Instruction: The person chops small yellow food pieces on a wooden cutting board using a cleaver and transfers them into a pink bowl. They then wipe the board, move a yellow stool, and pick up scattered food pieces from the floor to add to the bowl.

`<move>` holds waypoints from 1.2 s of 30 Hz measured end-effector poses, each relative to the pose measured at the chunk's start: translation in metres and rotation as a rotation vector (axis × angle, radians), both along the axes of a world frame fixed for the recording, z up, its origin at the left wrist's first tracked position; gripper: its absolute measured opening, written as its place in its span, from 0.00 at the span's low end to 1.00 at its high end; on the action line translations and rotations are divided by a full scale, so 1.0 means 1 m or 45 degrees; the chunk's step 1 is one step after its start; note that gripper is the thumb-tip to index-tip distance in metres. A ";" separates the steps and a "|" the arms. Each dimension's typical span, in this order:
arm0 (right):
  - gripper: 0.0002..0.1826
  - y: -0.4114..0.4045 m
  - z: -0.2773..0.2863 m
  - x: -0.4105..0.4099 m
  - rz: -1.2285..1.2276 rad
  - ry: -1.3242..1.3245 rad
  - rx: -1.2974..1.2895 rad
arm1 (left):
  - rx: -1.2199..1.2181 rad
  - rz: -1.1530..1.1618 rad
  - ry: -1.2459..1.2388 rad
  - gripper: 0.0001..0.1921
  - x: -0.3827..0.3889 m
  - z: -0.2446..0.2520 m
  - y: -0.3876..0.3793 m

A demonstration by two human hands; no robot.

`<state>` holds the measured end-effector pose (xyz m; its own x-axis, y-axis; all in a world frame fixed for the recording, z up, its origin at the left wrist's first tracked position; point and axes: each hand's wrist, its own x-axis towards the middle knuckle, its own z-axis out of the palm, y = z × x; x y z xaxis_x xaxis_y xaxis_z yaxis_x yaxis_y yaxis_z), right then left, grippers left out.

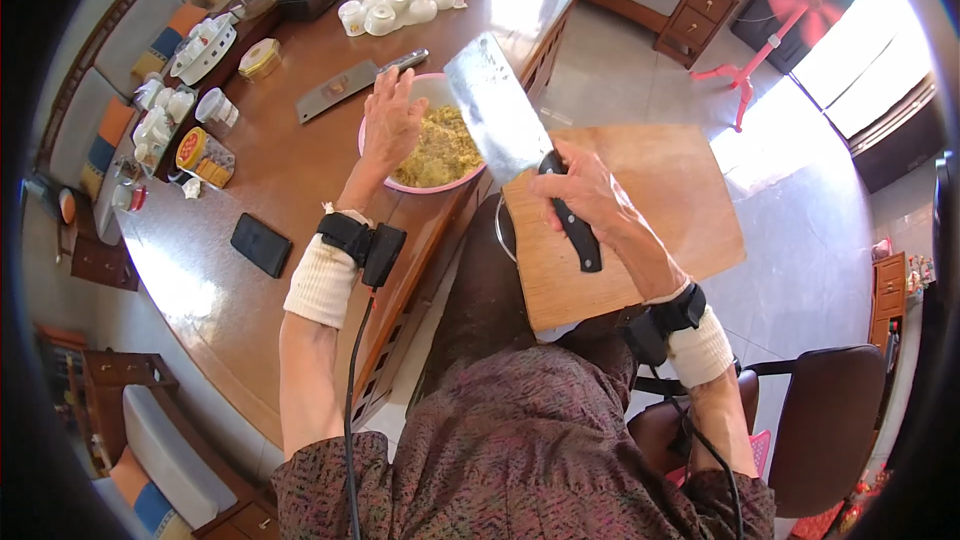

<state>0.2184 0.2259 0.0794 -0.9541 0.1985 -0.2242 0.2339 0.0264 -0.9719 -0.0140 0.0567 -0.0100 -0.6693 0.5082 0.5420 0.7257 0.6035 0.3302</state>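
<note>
My right hand (581, 191) grips the black riveted handle of a cleaver (495, 109). Its wide steel blade points up and away from me, tilted left, over the right side of a pink-rimmed basin (422, 190). Inside the basin lies a yellowish, finely chopped or shredded food (439, 150). Over the basin's left rim is my left hand (392, 116), fingers stretched away from me and thumb apart, with nothing seen in it. Whether it touches the rim I cannot tell. Beneath my right hand, a wooden cutting board (637, 217) lies across or just above my lap.
A second cleaver (341, 92) lies flat on the wooden table (247, 337) beyond my left hand. A phone (261, 245), plastic jars (205, 157) and upturned white cups (394, 4) stand around. A pink fan (780, 37) is at far right, a chair (825, 427) behind my right arm.
</note>
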 end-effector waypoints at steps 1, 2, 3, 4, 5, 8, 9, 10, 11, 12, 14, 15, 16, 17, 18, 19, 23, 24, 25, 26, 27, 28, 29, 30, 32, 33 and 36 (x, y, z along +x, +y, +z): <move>0.10 0.002 0.000 0.000 0.002 0.000 -0.002 | -0.002 0.002 0.000 0.24 0.003 0.003 -0.001; 0.11 0.006 0.000 0.001 -0.028 0.006 0.236 | 0.068 -0.095 0.039 0.23 0.006 0.006 -0.001; 0.11 0.008 0.002 0.003 -0.051 0.014 0.480 | 0.144 -0.183 0.080 0.21 0.010 0.011 -0.002; 0.11 0.009 0.007 0.009 -0.069 0.011 0.601 | 0.150 -0.171 0.073 0.21 0.015 0.019 -0.003; 0.11 0.018 -0.004 0.015 -0.056 0.006 0.608 | 0.212 -0.226 -0.245 0.19 0.020 0.027 -0.005; 0.12 0.048 -0.055 0.044 -0.097 0.145 1.447 | 0.647 -0.373 -0.997 0.17 0.022 0.033 -0.014; 0.12 0.054 -0.067 0.059 -0.132 0.084 1.600 | 1.014 -0.486 -1.436 0.17 0.020 0.032 -0.014; 0.13 0.061 -0.078 0.075 -0.182 0.009 1.759 | 1.019 -0.506 -1.447 0.17 0.019 0.032 -0.008; 0.13 0.065 -0.089 0.089 -0.188 0.000 1.767 | 1.179 -0.597 -1.622 0.17 0.018 0.034 -0.006; 0.14 0.068 -0.100 0.101 -0.204 -0.111 1.858 | 1.336 -0.685 -1.796 0.17 0.017 0.035 -0.004; 0.14 0.069 -0.123 0.117 -0.215 -0.225 1.940 | 1.354 -0.714 -1.842 0.17 0.016 0.031 -0.005; 0.14 0.067 -0.130 0.123 -0.238 -0.208 1.945 | 1.371 -0.741 -1.886 0.17 0.017 0.030 -0.005; 0.14 0.067 -0.135 0.127 -0.263 -0.192 1.950 | 1.363 -0.741 -1.891 0.17 0.017 0.030 -0.005; 0.14 0.068 -0.137 0.131 -0.269 -0.198 1.944 | 1.355 -0.746 -1.879 0.17 0.018 0.031 -0.006; 0.16 0.068 -0.134 0.130 -0.216 -0.268 1.901 | 1.346 -0.746 -1.865 0.17 0.018 0.032 -0.005; 0.17 0.068 -0.130 0.129 -0.165 -0.336 1.855 | 1.332 -0.744 -1.868 0.17 0.019 0.033 -0.003; 0.23 0.055 -0.093 0.092 -0.130 0.135 1.676 | 1.182 -0.606 -1.692 0.16 0.026 0.031 -0.002; 0.26 0.033 -0.071 0.063 -0.114 0.277 1.499 | 1.124 -0.540 -1.612 0.16 0.028 0.027 -0.006; 0.28 0.014 -0.057 0.039 -0.079 0.487 1.398 | 1.093 -0.560 -1.626 0.16 0.030 0.026 -0.003; 0.30 -0.007 -0.047 0.013 -0.010 0.692 1.282 | 1.041 -0.503 -1.563 0.15 0.031 0.024 -0.007; 0.30 -0.021 -0.040 -0.019 0.037 0.816 1.258 | 0.986 -0.493 -1.502 0.15 0.034 0.029 0.002; 0.30 -0.048 -0.030 -0.036 -0.011 1.038 1.196 | 0.952 -0.469 -1.490 0.14 0.034 0.029 -0.002; 0.34 -0.063 -0.018 -0.052 0.177 0.965 1.009 | 0.924 -0.503 -1.496 0.14 0.035 0.031 0.001; 0.32 -0.078 -0.026 -0.073 0.088 1.063 1.025 | 0.985 -0.657 -1.516 0.15 0.035 0.032 -0.001; 0.28 -0.110 -0.048 -0.110 -0.069 1.185 1.022 | 1.260 -1.043 -1.742 0.15 0.030 0.025 -0.027; 0.27 -0.101 -0.058 -0.124 -0.178 1.180 1.058 | 1.206 -0.980 -1.670 0.15 0.027 0.023 -0.021; 0.24 -0.057 -0.080 -0.168 -0.026 1.171 1.148 | 1.039 -0.547 -1.471 0.13 0.042 0.052 -0.013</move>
<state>0.0500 0.1694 -0.0006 -0.6807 -0.0484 0.7310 -0.5010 0.7588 -0.4162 0.0278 0.0432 0.0416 -0.7995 0.5984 0.0522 -0.0990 -0.2169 0.9712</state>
